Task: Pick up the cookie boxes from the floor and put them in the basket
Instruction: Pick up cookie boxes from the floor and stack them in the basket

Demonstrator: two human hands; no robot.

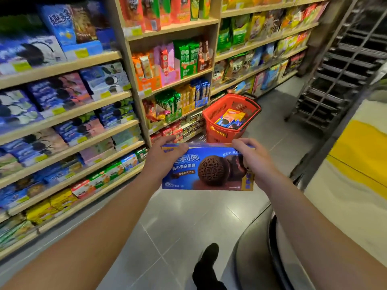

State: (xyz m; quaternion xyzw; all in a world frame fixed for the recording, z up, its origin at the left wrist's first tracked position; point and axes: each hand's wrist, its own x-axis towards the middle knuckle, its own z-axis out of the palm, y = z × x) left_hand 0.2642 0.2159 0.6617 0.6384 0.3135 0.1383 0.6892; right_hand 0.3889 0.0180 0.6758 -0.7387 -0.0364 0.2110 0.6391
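A blue Oreo cookie box (pixel 207 167) is held out in front of the person, face up to the camera and raised above the grey tiled floor (pixel 178 222). The left hand (pixel 162 156) grips its left end, fingers curled over the top edge and thumb lying across the printed front. The right hand (pixel 250 156) grasps the right end in the same manner, fingers wrapped over the upper right corner. Between the two grips the box front shows a large dark chocolate sandwich cookie embossed with "OREO", white Chinese characters above it to the left, smaller yellow Chinese lettering beneath those, and a gold strip down the right side. The small print along the bottom edge is too fine to read.

Beyond the held box, just past its top edge, a red plastic shopping basket (pixel 222 130) stands on the floor. Inside it lie an orange-yellow packet and blue Oreo packs (pixel 229 120); their writing is blurred.

To the left of the grip, wooden shelves (pixel 69 114) carry rows of blue Oreo boxes with yellow price tags, blurred beyond reading. Past the left hand, further shelves hold orange, pink and green snack packets with Chinese print. To the right of the grip stands a metal rack (pixel 339 65). Below the box, a black shoe (pixel 209 260) rests on the tiles.
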